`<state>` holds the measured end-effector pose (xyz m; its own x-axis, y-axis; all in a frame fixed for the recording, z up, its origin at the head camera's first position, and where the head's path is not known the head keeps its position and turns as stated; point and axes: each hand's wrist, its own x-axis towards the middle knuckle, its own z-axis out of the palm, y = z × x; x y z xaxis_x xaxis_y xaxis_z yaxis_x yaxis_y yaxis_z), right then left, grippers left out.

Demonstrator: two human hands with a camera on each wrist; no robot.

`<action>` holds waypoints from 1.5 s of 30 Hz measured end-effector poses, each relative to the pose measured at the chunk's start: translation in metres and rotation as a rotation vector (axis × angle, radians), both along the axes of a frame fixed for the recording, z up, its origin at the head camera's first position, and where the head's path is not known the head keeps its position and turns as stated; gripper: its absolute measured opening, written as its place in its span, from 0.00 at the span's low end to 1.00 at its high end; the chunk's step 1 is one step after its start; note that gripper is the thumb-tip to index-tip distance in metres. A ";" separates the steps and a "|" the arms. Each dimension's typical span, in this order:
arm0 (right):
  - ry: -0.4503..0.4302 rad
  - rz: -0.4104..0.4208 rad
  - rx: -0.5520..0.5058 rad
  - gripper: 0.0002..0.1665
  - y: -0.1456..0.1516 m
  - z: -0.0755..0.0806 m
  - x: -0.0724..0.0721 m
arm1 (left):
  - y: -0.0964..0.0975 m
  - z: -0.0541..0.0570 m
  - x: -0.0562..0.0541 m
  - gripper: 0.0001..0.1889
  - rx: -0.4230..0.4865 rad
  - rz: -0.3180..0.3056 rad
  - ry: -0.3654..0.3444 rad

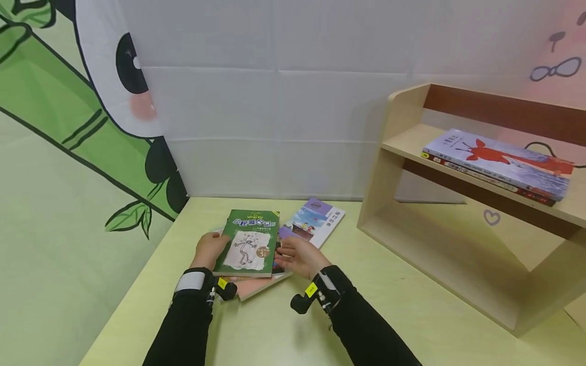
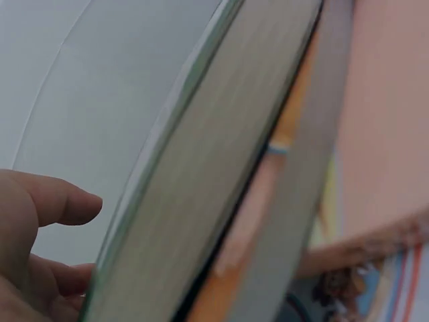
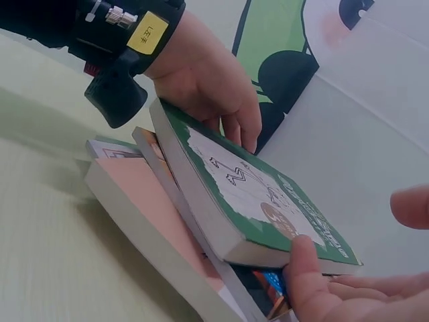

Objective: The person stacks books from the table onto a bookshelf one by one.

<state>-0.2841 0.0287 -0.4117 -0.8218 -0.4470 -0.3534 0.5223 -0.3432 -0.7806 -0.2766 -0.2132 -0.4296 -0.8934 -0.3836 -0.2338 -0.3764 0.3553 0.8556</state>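
The left hand (image 1: 209, 251) curves at the left edge of the thick, rectangular green paperback (image 1: 249, 246), its grip unclear. The right hand (image 1: 303, 256), fingers loosely extended, is by its right edge. The paperback lies over smooth-covered books (image 1: 256, 287).

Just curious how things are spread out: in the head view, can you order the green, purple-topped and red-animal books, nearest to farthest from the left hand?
1. Green book: beside the left hand.
2. Purple-topped book: farther back, right.
3. Red-animal book: far right, upper shelf.
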 end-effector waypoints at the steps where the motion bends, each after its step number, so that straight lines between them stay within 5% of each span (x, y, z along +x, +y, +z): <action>1: -0.004 -0.004 0.003 0.30 -0.001 0.000 0.000 | -0.001 -0.002 0.001 0.33 0.032 -0.003 -0.004; 8: -0.006 0.001 0.030 0.31 -0.003 0.001 0.004 | -0.002 -0.006 0.009 0.35 0.131 -0.028 -0.059; 13: -0.001 0.008 0.043 0.31 -0.004 0.000 0.009 | -0.002 -0.010 0.020 0.31 0.147 -0.030 -0.037; 21: 0.040 0.049 0.078 0.28 0.001 -0.007 0.016 | 0.006 0.012 0.037 0.31 0.216 0.006 0.076; 32: 0.173 0.085 -0.056 0.27 0.021 0.003 0.030 | 0.050 0.040 0.054 0.25 0.463 -0.220 0.185; 38: 0.349 0.085 0.054 0.27 0.049 0.011 0.042 | 0.072 0.041 0.071 0.19 0.676 -0.378 0.189; 45: 0.543 0.168 0.190 0.26 0.085 0.023 0.054 | 0.086 0.041 0.081 0.19 0.704 -0.548 0.264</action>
<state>-0.2300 0.1141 -0.3886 -0.8308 -0.5565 0.0111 0.0663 -0.1188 -0.9907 -0.1952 -0.1274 -0.3883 -0.9652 0.2610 -0.0161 -0.0725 -0.2077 0.9755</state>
